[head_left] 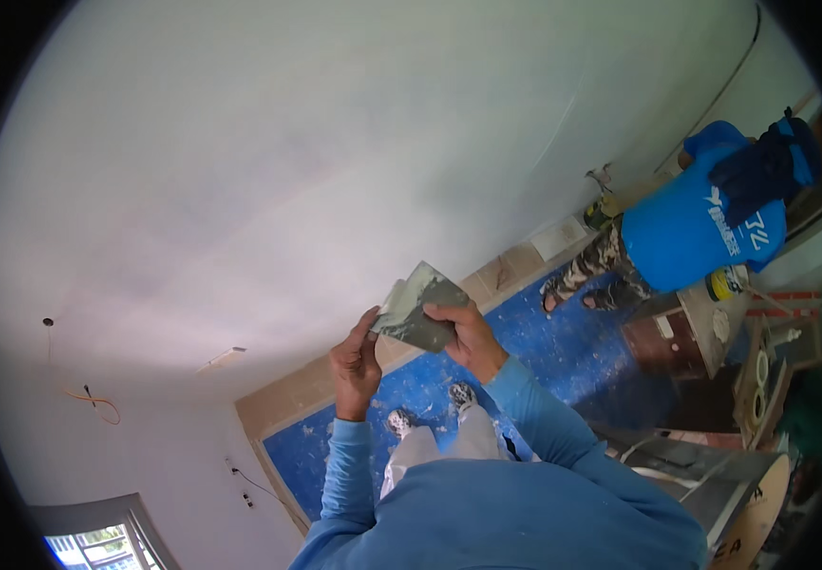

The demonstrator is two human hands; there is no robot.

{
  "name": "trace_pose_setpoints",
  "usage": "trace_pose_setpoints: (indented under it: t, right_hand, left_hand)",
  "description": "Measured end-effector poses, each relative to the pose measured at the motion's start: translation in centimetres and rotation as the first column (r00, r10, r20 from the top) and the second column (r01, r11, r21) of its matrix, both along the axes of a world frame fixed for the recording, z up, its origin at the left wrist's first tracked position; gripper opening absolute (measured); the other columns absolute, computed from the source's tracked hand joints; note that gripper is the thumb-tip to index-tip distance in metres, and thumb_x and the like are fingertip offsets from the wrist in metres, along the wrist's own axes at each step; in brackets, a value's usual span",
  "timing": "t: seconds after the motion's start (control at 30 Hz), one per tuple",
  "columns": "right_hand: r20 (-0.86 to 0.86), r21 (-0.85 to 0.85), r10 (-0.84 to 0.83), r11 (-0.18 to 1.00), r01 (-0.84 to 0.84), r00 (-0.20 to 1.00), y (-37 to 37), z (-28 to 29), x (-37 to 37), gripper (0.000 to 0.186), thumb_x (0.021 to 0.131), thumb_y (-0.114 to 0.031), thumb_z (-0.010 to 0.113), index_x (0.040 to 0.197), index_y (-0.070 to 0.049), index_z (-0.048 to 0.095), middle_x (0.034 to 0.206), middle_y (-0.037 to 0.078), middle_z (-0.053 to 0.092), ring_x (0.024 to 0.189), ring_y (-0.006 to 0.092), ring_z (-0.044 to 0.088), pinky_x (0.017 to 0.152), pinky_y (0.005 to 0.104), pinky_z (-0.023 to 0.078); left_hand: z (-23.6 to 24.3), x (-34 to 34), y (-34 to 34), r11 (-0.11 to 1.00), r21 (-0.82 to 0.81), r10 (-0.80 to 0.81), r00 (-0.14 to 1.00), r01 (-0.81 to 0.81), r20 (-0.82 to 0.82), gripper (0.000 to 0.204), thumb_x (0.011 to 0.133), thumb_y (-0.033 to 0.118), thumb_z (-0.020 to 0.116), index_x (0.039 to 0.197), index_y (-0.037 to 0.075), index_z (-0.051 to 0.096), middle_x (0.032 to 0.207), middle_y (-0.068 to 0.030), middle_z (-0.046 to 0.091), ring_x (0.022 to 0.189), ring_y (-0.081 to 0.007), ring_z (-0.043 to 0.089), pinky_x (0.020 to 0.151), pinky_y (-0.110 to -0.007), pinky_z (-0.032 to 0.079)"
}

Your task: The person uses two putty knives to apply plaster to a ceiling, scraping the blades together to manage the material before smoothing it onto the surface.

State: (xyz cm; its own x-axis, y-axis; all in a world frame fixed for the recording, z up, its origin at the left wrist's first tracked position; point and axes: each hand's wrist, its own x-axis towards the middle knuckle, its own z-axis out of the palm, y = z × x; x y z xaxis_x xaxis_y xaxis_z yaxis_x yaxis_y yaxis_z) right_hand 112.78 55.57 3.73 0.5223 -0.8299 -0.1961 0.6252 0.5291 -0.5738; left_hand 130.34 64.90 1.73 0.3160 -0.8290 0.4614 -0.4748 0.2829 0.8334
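Note:
Both hands are raised before the pale wall (268, 209), meeting at a flat, squarish grey putty scraper (422, 277) smeared with whitish paste. My right hand (472, 340) is closed round its right side, thumb lying over the face. My left hand (356, 366) is closed at the left corner, thumb and fingers pinching there. A paler thin edge shows by the left fingertips; whether it is a second blade or paste, I cannot tell. No handle shows.
Beneath my feet lies a blue floor sheet (335, 446) with white spatters. A co-worker in a blue shirt (691, 228) stands at the right by the wall. Buckets (724, 282), a brown cabinet (662, 334) and a large drum (753, 513) crowd the right side. An orange cable (97, 399) hangs at left.

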Motion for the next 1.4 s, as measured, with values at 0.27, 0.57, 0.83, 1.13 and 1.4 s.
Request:
trace_pose_setpoints:
  t: [0.27, 0.57, 0.83, 1.13, 1.4]
  right_hand:
    - [0.086, -0.16, -0.155, 0.973, 0.167, 0.984, 0.7, -1.9, 3.2, 0.041, 0.084, 0.002, 0.069, 0.123, 0.001, 0.055, 0.112, 0.009, 0.064, 0.102, 0.0205, 0.064, 0.093, 0.0366, 0.053]
    - [0.105, -0.032, -0.27, 0.961, 0.275, 0.957, -3.3, -17.6, -0.3, 0.039, 0.095, -0.017, 0.059, 0.13, -0.004, 0.049, 0.122, 0.016, 0.06, 0.113, 0.0334, 0.062, 0.082, 0.0562, 0.058]
    - [-0.45, -0.289, -0.63, 0.773, 0.565, 0.633, -17.2, -22.7, -8.6, 0.026, 0.097, -0.015, 0.052, 0.118, 0.0, 0.054, 0.105, 0.013, 0.064, 0.09, 0.0277, 0.065, 0.076, 0.0482, 0.059]
    - [-0.658, -0.562, -0.736, 0.62, 0.548, 0.157, -34.1, -28.5, -10.9, 0.031, 0.097, -0.018, 0.05, 0.116, 0.007, 0.055, 0.091, 0.022, 0.064, 0.085, 0.0353, 0.064, 0.077, 0.0425, 0.049]
    - [-0.529, -0.636, -0.843, 0.467, 0.614, 0.093, -41.7, -28.5, -11.0, 0.035, 0.095, -0.009, 0.048, 0.126, 0.006, 0.053, 0.118, 0.026, 0.059, 0.104, 0.0404, 0.06, 0.09, 0.0447, 0.048]
  left_hand:
    - [-5.4, 6.8, 0.6, 0.981, 0.176, -0.124, 0.96, 0.08, 0.251, 0.035, 0.086, -0.008, 0.052, 0.118, 0.001, 0.063, 0.101, -0.0227, 0.07, 0.083, -0.0355, 0.071, 0.069, -0.037, 0.057]
    - [-18.1, 14.8, 2.6, 0.978, 0.071, -0.024, 0.444, 0.195, -0.896, 0.03, 0.097, 0.013, 0.058, 0.125, 0.006, 0.053, 0.107, -0.0088, 0.067, 0.086, -0.0183, 0.068, 0.067, -0.032, 0.058]
    - [-13.6, 9.5, 1.2, 0.958, 0.132, 0.069, 0.241, 0.254, -0.968, 0.041, 0.095, 0.011, 0.057, 0.136, 0.011, 0.05, 0.129, -0.0084, 0.058, 0.109, -0.0249, 0.062, 0.083, -0.041, 0.055]
    - [-11.8, 2.8, -4.1, 0.929, 0.319, 0.226, 0.394, 0.188, -0.891, 0.047, 0.096, 0.012, 0.055, 0.14, 0.006, 0.044, 0.133, -0.0137, 0.056, 0.116, -0.0291, 0.059, 0.096, -0.046, 0.052]
    - [-8.8, -1.6, -6.4, 0.941, 0.337, 0.295, 0.492, -0.003, -0.819, 0.053, 0.095, 0.015, 0.056, 0.143, 0.002, 0.04, 0.139, -0.0163, 0.051, 0.125, -0.032, 0.052, 0.104, -0.047, 0.046]
